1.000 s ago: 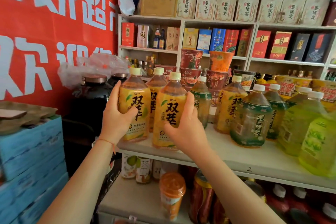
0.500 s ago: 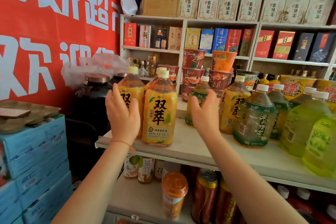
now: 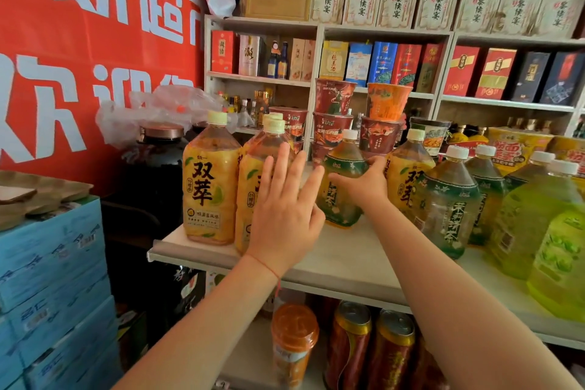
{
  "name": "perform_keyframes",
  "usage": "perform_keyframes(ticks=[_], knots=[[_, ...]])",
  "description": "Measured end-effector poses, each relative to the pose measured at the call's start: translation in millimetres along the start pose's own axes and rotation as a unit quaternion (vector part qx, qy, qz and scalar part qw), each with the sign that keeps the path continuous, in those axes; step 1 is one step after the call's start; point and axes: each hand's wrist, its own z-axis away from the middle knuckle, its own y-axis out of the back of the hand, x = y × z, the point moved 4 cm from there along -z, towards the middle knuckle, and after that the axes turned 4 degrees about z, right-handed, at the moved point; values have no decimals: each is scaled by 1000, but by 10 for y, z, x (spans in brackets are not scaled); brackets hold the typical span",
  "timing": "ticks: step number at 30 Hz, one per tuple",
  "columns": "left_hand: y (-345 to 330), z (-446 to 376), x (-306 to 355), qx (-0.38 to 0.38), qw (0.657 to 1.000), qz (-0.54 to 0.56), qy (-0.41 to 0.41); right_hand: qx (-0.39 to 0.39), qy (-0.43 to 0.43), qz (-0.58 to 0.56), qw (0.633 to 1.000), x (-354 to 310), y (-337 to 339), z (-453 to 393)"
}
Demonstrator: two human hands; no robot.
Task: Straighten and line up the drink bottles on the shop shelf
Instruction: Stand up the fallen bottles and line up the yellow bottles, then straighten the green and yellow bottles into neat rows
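Left hand is up in front of the shelf, fingers straight and spread, palm toward the bottles, gripping nothing. It covers the lower part of the second yellow-label bottle; whether it touches it, can't tell. Right hand has fingers curled round the shoulder of the green-label tea bottle, set back on the shelf at about 1 o'clock from the left hand.

First yellow-label bottle stands upright at the shelf's left end, 9 o'clock from the left hand, label facing out, just beside the second one. Third yellow-label bottle is at 3 o'clock from the right hand, just beside it. Further right, more green-label tea bottles and pale green bottles run along the shelf toward the front edge.

Behind the row: stacked noodle cups. Lower shelf, 6 o'clock: orange-lidded jar and red cans. Red banner on the left wall, blue cartons below it.
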Motion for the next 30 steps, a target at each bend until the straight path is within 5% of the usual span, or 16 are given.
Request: perform_keyframes(ticks=[5,8,10,12,14,17,20,25,28,30], knots=[[-83,-3,227,-8,992,126,-14,1,63,57,996,-70,131,222],[-212,-8,340,-67,974,205,67,-21,79,54,995,-74,332,458],[-328,-34,340,-142,932,283,174,-48,80,37,995,-56,539,631],[-448,-77,316,-236,856,381,258,-85,74,9,994,-1,777,788],[-492,-109,363,-309,821,408,252,-111,59,-13,992,78,1001,915],[-467,-199,654,-310,835,405,205,-81,56,-14,995,237,1322,1051],[-524,-236,1098,-308,848,391,185,41,130,69,988,281,1610,1156],[-687,-181,1847,-276,865,393,145,222,179,287,915,377,1880,1127],[-768,-158,2003,-312,866,380,95,268,148,335,891,537,1993,1044],[-743,-222,1835,-276,898,332,86,298,195,343,869,552,1988,1066]])
